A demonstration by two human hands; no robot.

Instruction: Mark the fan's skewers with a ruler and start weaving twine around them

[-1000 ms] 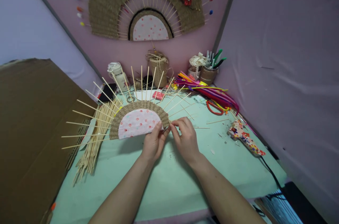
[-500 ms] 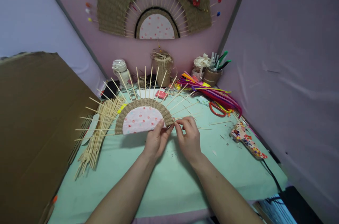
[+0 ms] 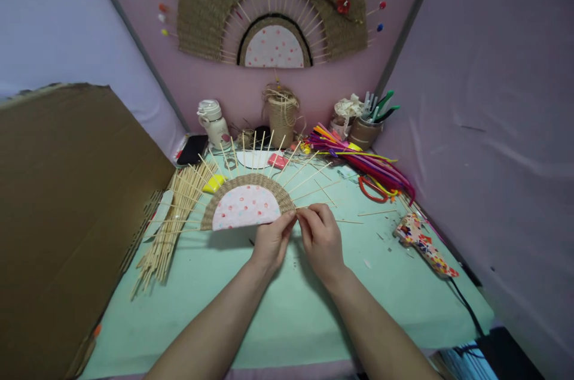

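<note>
A half-round woven fan hangs just above the table, tilted, its flat edge toward me. It has a pink-and-white flowered centre, a brown woven cord border and thin bamboo sticks fanning outward. My left hand grips its lower right corner, thumb on top and fingers underneath. At that same corner, my right hand is closed in a pinch, its fingertips close to the left thumb. Whatever lies between those fingertips is too small to make out. Several sticks pass behind the right hand.
Left of the fan lies a bundle of bamboo sticks beside a cardboard sheet. Pipe cleaners, red-handled scissors and a flowered glue gun are on the right. A bottle and a twine roll stand behind.
The fan has tipped and sunk slightly, so its sticks reach less high. Both hands keep their places at its right corner. The whole view has shifted a little.
</note>
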